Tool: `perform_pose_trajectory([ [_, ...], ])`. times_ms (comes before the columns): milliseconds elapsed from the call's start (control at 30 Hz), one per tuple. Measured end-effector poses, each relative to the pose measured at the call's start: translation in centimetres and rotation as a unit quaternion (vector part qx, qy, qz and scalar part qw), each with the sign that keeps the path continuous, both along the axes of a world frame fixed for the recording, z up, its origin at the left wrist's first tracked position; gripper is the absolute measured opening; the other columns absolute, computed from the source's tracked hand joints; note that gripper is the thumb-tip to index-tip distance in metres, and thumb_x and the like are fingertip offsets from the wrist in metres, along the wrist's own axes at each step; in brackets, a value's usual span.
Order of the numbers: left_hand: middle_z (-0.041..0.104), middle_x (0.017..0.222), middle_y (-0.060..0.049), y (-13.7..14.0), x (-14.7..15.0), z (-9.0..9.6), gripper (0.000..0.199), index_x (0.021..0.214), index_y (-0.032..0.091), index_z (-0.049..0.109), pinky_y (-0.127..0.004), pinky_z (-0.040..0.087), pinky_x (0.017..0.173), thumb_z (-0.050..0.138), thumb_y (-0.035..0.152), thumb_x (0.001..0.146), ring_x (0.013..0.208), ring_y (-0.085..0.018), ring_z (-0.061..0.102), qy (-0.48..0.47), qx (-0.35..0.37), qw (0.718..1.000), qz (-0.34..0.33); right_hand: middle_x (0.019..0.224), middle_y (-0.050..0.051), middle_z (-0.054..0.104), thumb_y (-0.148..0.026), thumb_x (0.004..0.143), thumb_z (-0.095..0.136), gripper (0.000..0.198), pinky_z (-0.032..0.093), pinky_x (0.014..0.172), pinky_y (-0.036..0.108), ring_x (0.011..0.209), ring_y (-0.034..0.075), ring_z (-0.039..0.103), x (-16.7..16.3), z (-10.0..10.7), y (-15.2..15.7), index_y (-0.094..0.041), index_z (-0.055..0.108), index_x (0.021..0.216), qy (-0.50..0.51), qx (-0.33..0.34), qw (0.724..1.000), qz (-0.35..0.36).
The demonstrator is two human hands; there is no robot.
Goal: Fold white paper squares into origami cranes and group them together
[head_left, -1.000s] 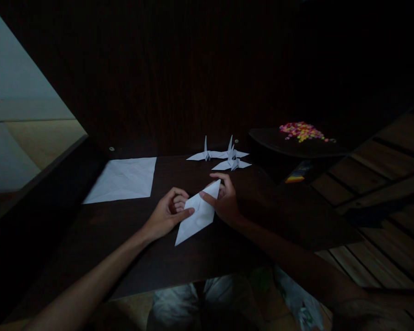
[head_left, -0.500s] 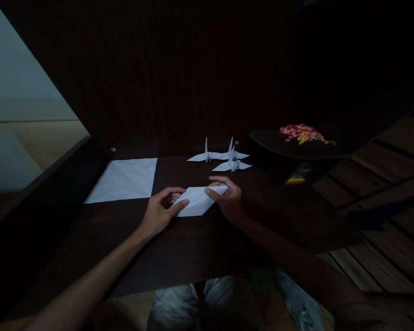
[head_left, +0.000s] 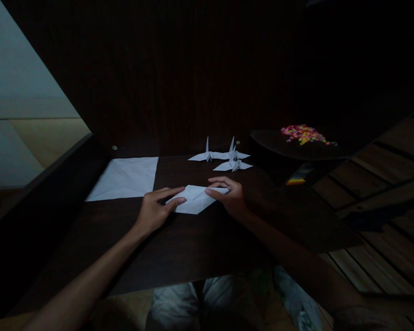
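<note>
A partly folded sheet of white paper (head_left: pixel 195 201) is held between my two hands, low over the dark table. My left hand (head_left: pixel 155 208) pinches its left end, with the thumb on top and the fingers behind. At the right corner my right hand (head_left: pixel 230 196) grips it, thumb across the upper face; some fingertips are hidden behind the paper. Beyond the hands stand three white folded paper cranes (head_left: pixel 233 164), wings spread and close together. To the left lies a flat white sheet of paper (head_left: pixel 126 178) with faint creases.
A dark panel (head_left: pixel 179 82) rises behind the table (head_left: pixel 152 262), and a low side board (head_left: pixel 44 207) borders it at left. On a rounded shelf (head_left: pixel 265 138) at right sits a pile of small pink and yellow pieces (head_left: pixel 305 134). Wooden slats (head_left: pixel 376 271) show at lower right.
My left hand has shifted slightly left and its index finger has straightened along the paper's edge. The folded paper looks wider and more pointed at its left end. My right hand stays nearly still.
</note>
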State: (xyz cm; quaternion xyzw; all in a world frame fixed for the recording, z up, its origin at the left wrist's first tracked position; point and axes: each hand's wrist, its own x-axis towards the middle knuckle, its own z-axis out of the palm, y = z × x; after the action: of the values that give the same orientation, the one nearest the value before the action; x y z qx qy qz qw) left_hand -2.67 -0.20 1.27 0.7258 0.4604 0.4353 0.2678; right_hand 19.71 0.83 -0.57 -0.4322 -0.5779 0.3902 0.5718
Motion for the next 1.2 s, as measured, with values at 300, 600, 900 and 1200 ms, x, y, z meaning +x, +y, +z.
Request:
perform_pose_trajectory([
  [300, 0.072, 0.088, -0.009, 0.1, -0.3, 0.2, 0.026, 0.107, 0.02, 0.07, -0.032, 0.051, 0.066, 0.065, 0.026, 0.082, 0.073, -0.018, 0.062, 0.054, 0.124, 0.983, -0.122, 0.089, 0.005, 0.071, -0.03, 0.071, 0.072, 0.035, 0.052, 0.068, 0.03, 0.076, 0.016, 0.064, 1.0, 1.4, 0.2, -0.018, 0.068, 0.104, -0.125, 0.051, 0.98, 0.149],
  [600, 0.07, 0.083, -0.007, 0.4, -0.3, -0.5, 0.027, 0.108, 0.019, 0.069, -0.03, 0.049, 0.066, 0.064, 0.025, 0.083, 0.072, -0.017, 0.06, 0.085, 0.123, 0.98, -0.129, 0.083, 0.004, 0.07, -0.03, 0.079, 0.066, 0.024, 0.049, 0.066, 0.031, 0.072, 0.016, 0.062, 1.4, 1.6, 0.7, -0.021, 0.071, 0.101, -0.227, 0.113, 0.95, 0.184],
  [900, 0.069, 0.077, -0.006, 0.5, -0.2, -0.6, 0.021, 0.098, 0.019, 0.073, -0.03, 0.048, 0.065, 0.066, 0.03, 0.081, 0.07, -0.018, 0.059, 0.11, 0.159, 0.979, -0.066, 0.082, 0.003, 0.072, -0.029, 0.078, 0.069, 0.023, 0.047, 0.068, 0.036, 0.075, 0.02, 0.057, 1.0, 0.8, 0.8, -0.026, 0.072, 0.1, -0.28, 0.199, 0.932, 0.113],
  [1200, 0.07, 0.073, -0.003, 0.5, -0.2, -0.3, 0.011, 0.083, 0.02, 0.072, -0.03, 0.046, 0.067, 0.064, 0.028, 0.082, 0.07, -0.018, 0.057, 0.133, 0.165, 0.976, -0.053, 0.075, 0.004, 0.068, -0.029, 0.082, 0.064, 0.01, 0.044, 0.066, 0.037, 0.075, 0.02, 0.051, 0.4, 0.3, 0.8, -0.026, 0.074, 0.081, -0.329, 0.256, 0.909, 0.027],
])
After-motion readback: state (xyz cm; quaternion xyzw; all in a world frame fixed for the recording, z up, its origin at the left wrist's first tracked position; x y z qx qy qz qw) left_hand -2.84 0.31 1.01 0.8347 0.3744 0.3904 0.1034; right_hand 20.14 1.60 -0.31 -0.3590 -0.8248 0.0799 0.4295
